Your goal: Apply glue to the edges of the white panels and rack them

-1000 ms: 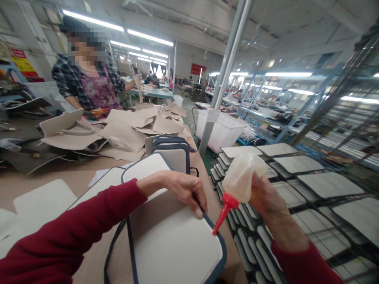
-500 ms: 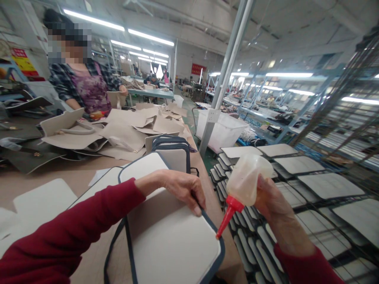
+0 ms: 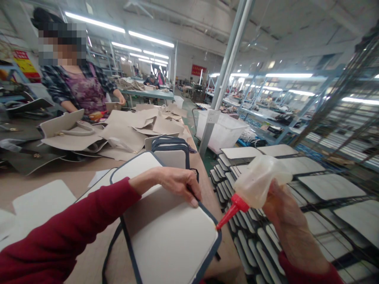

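A cream panel [image 3: 166,240] with rounded corners and dark blue edging lies tilted in front of me over the table edge. My left hand [image 3: 179,183] grips its upper edge, thumb on the cream face and fingers behind, partly hidden. In my right hand [image 3: 284,213] is a translucent squeeze bottle [image 3: 257,181], tipped down to the left. Its red nozzle [image 3: 229,217] meets the panel's right edge near the rounded corner. A thin whitish line runs along the edging below the nozzle tip. A dark strap hangs at the panel's left side.
Dark-edged pieces [image 3: 171,152] stack just beyond my left hand. Beige bag parts [image 3: 127,128] cover the far table, where a co-worker [image 3: 83,85] stands. Racks of cream panels [image 3: 331,185] fill the right, and a metal post [image 3: 222,79] rises by a white bin [image 3: 227,126].
The bottle has swung right and lies more level, its tip slightly higher along the panel edge. The panel and my left hand have shifted slightly left. The co-worker's hand has moved a little.
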